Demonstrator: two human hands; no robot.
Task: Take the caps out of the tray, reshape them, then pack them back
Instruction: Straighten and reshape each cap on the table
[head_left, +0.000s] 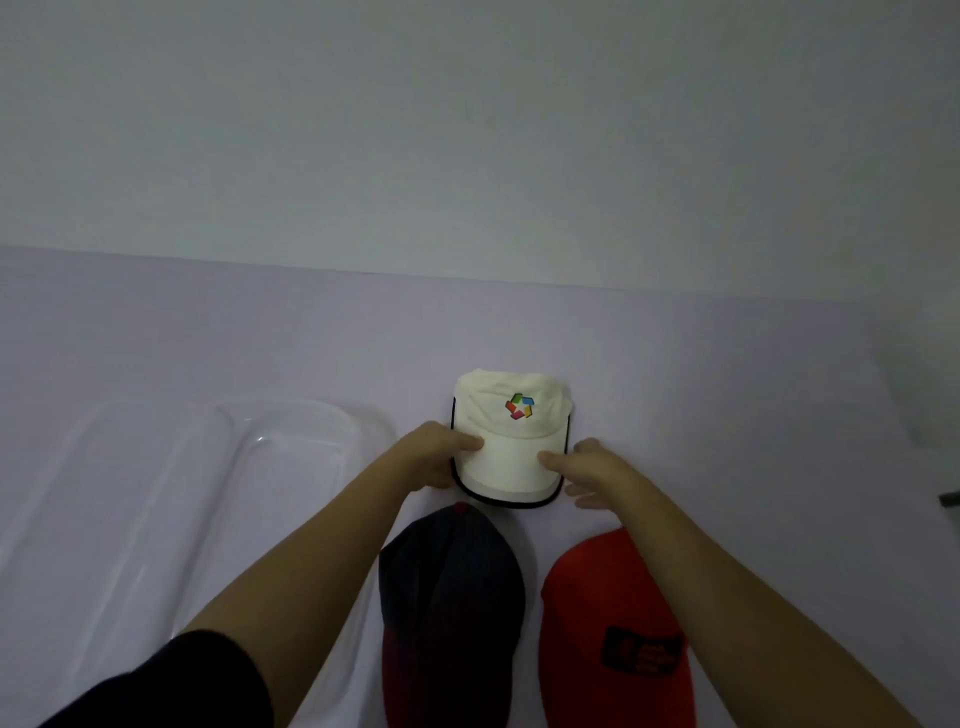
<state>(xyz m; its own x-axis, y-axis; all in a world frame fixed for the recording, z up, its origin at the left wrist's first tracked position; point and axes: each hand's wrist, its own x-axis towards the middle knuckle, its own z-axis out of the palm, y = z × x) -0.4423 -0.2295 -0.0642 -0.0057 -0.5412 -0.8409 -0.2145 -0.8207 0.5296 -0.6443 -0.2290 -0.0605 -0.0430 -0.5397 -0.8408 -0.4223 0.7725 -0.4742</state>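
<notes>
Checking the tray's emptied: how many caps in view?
3. White cap held by left hand and right hand; dark cap nearer; red cap right of it. None in the tray.

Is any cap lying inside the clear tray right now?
No: the clear tray holds no cap; the white cap, dark cap and red cap are all on the table right of it.

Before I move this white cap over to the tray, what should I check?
1. Grip of the left hand: pinches the left brim edge of the white cloth cap with a coloured logo: ok.
2. Grip of the right hand: thumb on the right brim edge: ok.
3. Crown shape: faintly creased: cannot tell.
4. The clear plastic tray: left of the cap, no cap in it: ok.
5. Path to tray: the dark blue cloth cap and red cloth cap lie nearer the person, out of the way: ok.
</notes>
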